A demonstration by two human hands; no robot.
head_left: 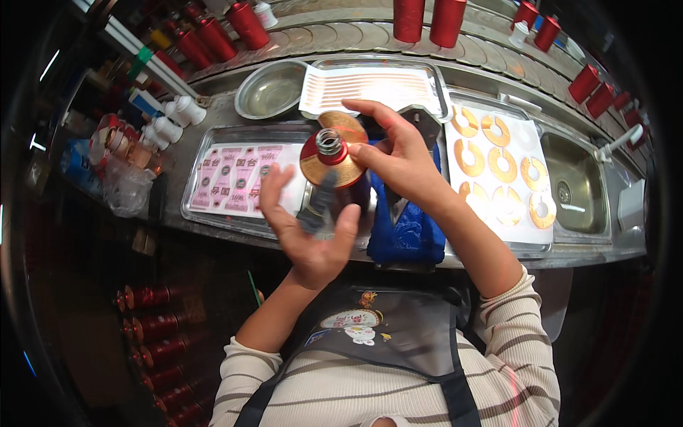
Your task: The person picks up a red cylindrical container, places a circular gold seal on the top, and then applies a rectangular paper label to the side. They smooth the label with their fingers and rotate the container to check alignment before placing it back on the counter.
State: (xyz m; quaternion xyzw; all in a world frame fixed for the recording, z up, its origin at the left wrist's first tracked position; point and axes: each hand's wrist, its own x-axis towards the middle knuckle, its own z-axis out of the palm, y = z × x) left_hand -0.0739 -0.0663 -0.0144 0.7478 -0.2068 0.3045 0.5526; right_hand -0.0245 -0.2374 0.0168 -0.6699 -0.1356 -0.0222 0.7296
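Note:
A dark red bottle [311, 149] stands in front of me with its threaded neck [329, 141] uncapped. A gold ring-shaped label [346, 171] lies around its shoulder, and one end of it lifts at the far side. My right hand [404, 158] holds that label, its thumb pressing beside the neck and its index finger stretched over the far side. Near the bottle's left side, my left hand [307, 245] is slightly blurred, its fingers spread and holding nothing. A dark grey part [320, 203] sits between this hand and the bottle, its kind unclear.
Left is a tray [191, 206] of pink printed labels; behind are a metal bowl [245, 107] and a sheet of gold strips [370, 89]. More gold rings [503, 165] lie right, before a sink [580, 192]. Blue cloth [409, 238] hangs at the edge. Red bottles [448, 21] line the conveyor [341, 37].

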